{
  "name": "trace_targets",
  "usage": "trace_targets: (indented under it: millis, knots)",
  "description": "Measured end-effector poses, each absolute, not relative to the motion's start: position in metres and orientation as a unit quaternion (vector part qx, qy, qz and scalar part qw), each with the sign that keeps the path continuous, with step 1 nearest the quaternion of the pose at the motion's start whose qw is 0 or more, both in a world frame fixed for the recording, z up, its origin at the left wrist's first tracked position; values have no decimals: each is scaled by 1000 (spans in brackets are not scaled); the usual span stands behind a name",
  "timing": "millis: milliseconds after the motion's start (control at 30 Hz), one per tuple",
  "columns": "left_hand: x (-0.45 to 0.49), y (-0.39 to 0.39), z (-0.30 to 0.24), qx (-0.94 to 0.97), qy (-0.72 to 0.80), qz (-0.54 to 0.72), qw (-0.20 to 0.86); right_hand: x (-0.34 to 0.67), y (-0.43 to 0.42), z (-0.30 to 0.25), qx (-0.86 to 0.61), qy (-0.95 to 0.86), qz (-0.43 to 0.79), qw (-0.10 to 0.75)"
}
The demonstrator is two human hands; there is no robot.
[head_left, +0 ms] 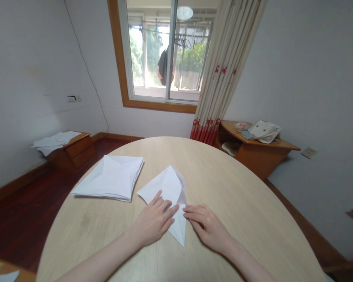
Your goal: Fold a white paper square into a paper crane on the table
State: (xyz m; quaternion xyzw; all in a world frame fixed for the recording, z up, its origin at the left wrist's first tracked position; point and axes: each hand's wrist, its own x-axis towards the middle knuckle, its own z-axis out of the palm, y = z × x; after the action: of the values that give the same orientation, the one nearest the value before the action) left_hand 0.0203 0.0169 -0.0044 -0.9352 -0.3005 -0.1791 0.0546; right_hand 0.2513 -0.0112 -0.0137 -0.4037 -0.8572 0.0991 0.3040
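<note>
A partly folded sheet of white paper (171, 184) lies on the round wooden table, one point toward the window and a narrow point toward me. My left hand (154, 221) rests on its left part with the fingers spread, pressing it against the tabletop. At the paper's right edge, my right hand (207, 227) has its thumb and fingers closed together on the folded flap. The flap stands slightly raised just above those fingertips. To the left lies a stack of folded white paper squares (111, 176), which neither hand touches.
The pale round table (238, 196) fills the foreground. Beyond its left side stands a low wooden cabinet (79, 150) with papers on top. A corner desk (253, 147) with a cloth bag (266, 131) stands at the right. Behind are a window and a curtain (223, 70).
</note>
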Motion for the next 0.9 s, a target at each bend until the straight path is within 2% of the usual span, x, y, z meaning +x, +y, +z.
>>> trace_targets:
  millis: [433, 900]
  knots:
    - [21, 17, -13, -932, -316, -172, 36, 251, -10, -15, -417, -854, 48, 307]
    - [18, 20, -14, -931, -317, -177, -24, 244, -12, -13, -466, -853, -44, 230]
